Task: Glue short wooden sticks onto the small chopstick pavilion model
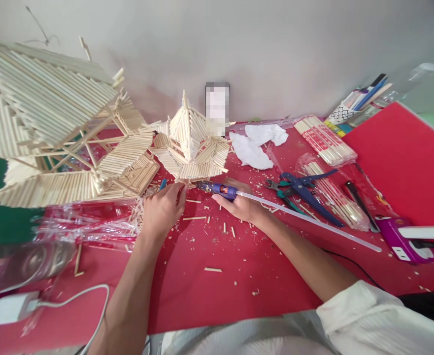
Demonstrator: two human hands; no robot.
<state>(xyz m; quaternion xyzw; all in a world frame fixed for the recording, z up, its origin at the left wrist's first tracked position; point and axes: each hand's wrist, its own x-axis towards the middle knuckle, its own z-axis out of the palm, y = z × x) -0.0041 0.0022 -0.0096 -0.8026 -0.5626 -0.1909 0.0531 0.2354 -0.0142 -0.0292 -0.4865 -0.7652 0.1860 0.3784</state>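
My right hand [241, 206] is closed around a purple hot glue gun [227, 191], with a long clear glue stick [309, 217] trailing out of its back. The dark nozzle points left, at the front edge of a small pagoda-like model [187, 133] built from thin wooden sticks. My left hand [165, 203] is closed at that same edge, its fingertips close to the nozzle. What it pinches is hidden. A small blue piece [163, 184] shows just above its knuckles; I cannot tell whether the hand holds it.
Left stands a larger stick-built model [50, 113]. Right lie blue pliers [309, 195], green-handled cutters [281, 192], chopstick packs [325, 140] and a purple power strip [401, 239]. White tissues [255, 145] and a phone [217, 106] are behind. Stick scraps litter the red table [217, 301].
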